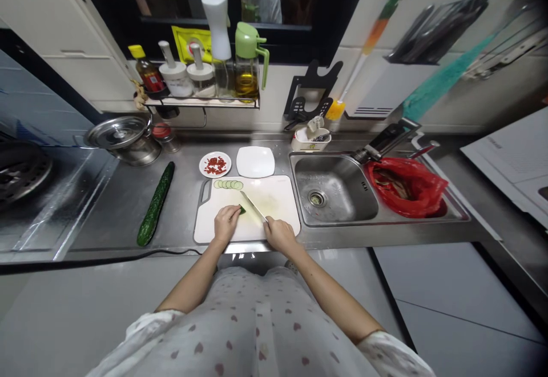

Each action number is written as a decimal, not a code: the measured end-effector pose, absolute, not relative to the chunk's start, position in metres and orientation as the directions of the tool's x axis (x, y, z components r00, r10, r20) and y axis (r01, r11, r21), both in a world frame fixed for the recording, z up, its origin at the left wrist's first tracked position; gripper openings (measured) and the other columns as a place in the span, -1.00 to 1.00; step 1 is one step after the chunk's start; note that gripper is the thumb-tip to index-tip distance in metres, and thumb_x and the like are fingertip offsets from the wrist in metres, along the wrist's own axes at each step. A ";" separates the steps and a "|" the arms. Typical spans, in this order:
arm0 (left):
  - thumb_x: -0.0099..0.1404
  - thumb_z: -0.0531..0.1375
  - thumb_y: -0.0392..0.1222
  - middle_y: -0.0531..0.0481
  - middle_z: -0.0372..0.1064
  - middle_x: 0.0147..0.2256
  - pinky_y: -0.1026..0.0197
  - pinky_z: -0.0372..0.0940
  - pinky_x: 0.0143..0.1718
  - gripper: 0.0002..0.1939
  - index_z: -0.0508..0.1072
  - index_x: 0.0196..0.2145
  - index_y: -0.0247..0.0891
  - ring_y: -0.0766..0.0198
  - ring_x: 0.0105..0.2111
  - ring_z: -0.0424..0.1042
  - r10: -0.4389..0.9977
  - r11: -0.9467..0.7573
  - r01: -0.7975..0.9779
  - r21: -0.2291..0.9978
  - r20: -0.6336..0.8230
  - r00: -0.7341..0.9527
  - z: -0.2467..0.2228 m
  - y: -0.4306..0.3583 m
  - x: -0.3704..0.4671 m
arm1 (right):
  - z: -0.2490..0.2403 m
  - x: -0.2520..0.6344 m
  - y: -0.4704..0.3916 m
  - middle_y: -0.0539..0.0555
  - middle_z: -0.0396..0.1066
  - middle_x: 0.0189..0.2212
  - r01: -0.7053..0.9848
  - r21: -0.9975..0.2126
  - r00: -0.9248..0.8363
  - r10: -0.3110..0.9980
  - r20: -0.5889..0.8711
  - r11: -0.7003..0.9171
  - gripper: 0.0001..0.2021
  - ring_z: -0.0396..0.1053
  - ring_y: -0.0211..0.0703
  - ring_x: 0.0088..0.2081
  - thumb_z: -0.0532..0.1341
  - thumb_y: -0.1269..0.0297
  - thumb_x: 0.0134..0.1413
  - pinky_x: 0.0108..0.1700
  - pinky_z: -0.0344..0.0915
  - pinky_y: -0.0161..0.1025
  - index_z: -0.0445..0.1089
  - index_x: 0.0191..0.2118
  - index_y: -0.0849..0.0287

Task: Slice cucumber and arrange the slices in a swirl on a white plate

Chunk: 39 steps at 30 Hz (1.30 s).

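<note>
Chopping board [280,191]: one, by front edge of worktop [113,211]. Cucumber slices [228,184]: one row, far edge, near left corner. Cucumber piece [242,210]: near centre, gripped by left hand [226,224]. Knife [253,206]: handle gripped in right hand [280,234].

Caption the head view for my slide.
Left hand holds a cucumber piece on the cutting board; right hand grips a knife.
</note>
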<state>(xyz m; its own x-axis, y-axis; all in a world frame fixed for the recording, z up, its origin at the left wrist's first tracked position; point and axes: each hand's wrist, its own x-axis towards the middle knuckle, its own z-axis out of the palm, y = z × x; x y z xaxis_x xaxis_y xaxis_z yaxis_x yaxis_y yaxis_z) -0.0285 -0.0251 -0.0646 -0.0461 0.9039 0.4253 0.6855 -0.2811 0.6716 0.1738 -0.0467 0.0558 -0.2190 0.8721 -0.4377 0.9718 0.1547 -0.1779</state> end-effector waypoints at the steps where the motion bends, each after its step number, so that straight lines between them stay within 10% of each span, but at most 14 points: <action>1: 0.35 0.10 -0.12 -0.06 0.49 -0.26 0.14 0.35 -0.12 -0.77 0.54 -0.20 -0.16 0.23 -0.22 0.45 0.905 -0.279 0.691 0.667 0.423 -0.042 -0.064 -0.025 -0.028 | 0.057 0.171 -0.046 0.21 0.49 -0.21 0.969 -0.182 -0.231 0.868 -0.439 0.166 -0.67 0.44 -0.05 -0.15 -0.14 0.21 0.34 -0.17 0.18 -0.25 0.28 -0.01 0.18; 39: 0.38 0.03 -0.16 -0.06 0.43 -0.31 0.16 0.29 -0.16 -0.75 0.49 -0.33 -0.18 0.23 -0.26 0.37 0.912 -0.301 0.742 0.600 0.408 0.040 -0.066 -0.025 -0.028 | 0.052 0.135 -0.038 0.27 0.48 -0.25 0.942 -0.191 -0.334 0.821 -0.464 0.275 -0.72 0.46 -0.02 -0.13 -0.05 0.48 0.19 -0.17 0.30 -0.22 0.31 -0.06 0.29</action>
